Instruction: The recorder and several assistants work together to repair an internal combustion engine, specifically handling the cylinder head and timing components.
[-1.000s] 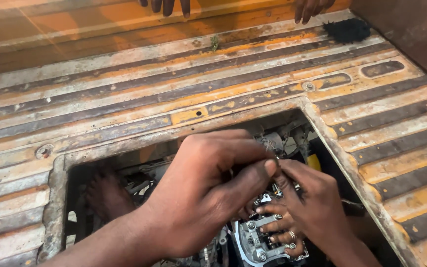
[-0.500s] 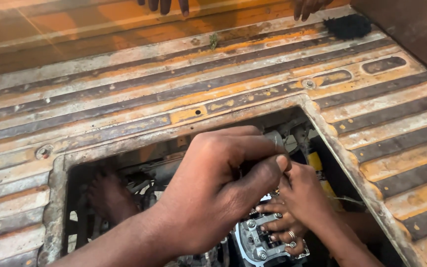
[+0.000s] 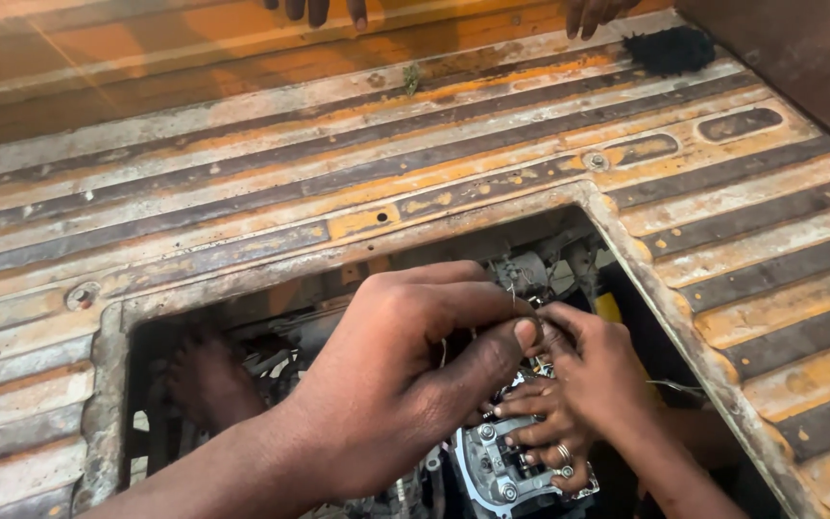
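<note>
the left hand [image 3: 405, 370] reached down into a rectangular opening [image 3: 242, 317] cut in a rusty, ribbed metal floor [image 3: 338, 183], its fingers curled in and its thumb [image 3: 492, 351] pressed forward toward the right hand [image 3: 578, 384]. what the left hand pinched, if anything, was hidden behind its own fingers, so i cannot tell whether it gripped a part. the right hand sat just beside it, touching it at the thumb, with its fingers bent down onto the grey metal engine part [image 3: 506, 471] directly beneath both hands; a ring showed on one finger. whether the right hand clamped something or only rested there could not be made out either. the engine part, with round bolt heads on its face, lay just under the fingertips of the right hand and below the heel of the left. beyond the knuckles of both hands ran thin wires and a pale round fitting [image 3: 530, 274]. a bare foot [image 3: 208, 380] stood inside the opening, well off to the far side of the left wrist. far past the hands, at the top edge, another person's fingers [image 3: 319, 10] rested on the floor, and a dark brush-like tuft [image 3: 670, 48] lay near them.
</note>
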